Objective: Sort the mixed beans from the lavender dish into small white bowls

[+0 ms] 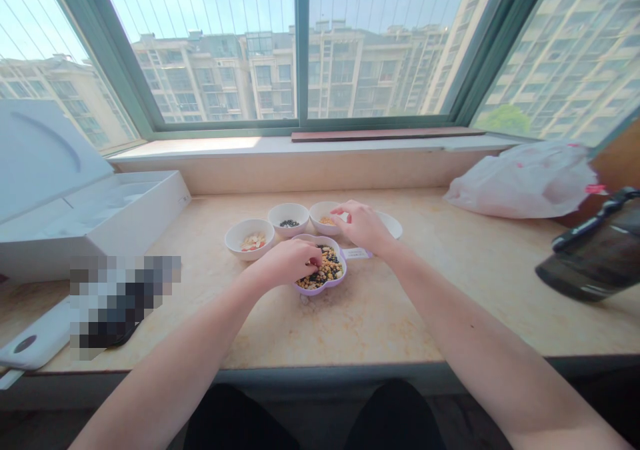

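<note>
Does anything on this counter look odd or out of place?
Yes: a pixelated blur on the stone counter, beside the white box, hides whatever lies there, so it cannot be identified. Nothing looks wrong with the purple dish of mixed beans.

Your left hand (pixel 287 262) and right hand (pixel 363 227) are bare, and so are your forearms (pixel 480 343). One forearm shows a small dark mark (pixel 471 324). Plain black clothing (pixel 230 423) covers your legs, though you can't tell whether it's trousers or shorts.
</note>
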Motion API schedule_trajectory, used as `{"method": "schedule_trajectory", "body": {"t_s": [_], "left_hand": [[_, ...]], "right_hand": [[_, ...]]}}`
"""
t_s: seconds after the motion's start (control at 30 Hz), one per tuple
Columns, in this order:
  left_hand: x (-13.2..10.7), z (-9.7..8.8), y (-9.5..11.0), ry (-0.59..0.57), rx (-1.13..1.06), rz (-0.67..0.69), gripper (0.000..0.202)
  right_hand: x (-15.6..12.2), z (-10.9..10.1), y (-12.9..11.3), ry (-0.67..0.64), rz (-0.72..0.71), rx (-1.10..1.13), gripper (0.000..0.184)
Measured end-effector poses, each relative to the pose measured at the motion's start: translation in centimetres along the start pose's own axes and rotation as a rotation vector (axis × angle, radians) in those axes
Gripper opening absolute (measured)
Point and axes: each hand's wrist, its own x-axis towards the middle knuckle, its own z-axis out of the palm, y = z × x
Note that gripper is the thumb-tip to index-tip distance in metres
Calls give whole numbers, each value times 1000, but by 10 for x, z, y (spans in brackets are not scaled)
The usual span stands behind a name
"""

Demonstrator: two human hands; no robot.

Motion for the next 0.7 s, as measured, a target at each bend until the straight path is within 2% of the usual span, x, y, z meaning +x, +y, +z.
{"method": "schedule_trajectory", "body": {"t_s": [0.27, 0.4, 0.57, 0.7], "left_hand": [[1, -4, 1, -15, 4, -2, 21], [-1, -9, -1, 27, -47, -30, 18], [-3, -16, -15, 178, -327, -90, 16], [-3, -24, -17, 322, -745, -114, 18]], "right_hand": [[-2, 0, -1, -9, -8, 21, 17], [-2, -1, -2, -11, -19, 21, 16], [-2, -1, -2, -4, -10, 15, 16], [-3, -3, -4, -12, -1, 13, 17]]}}
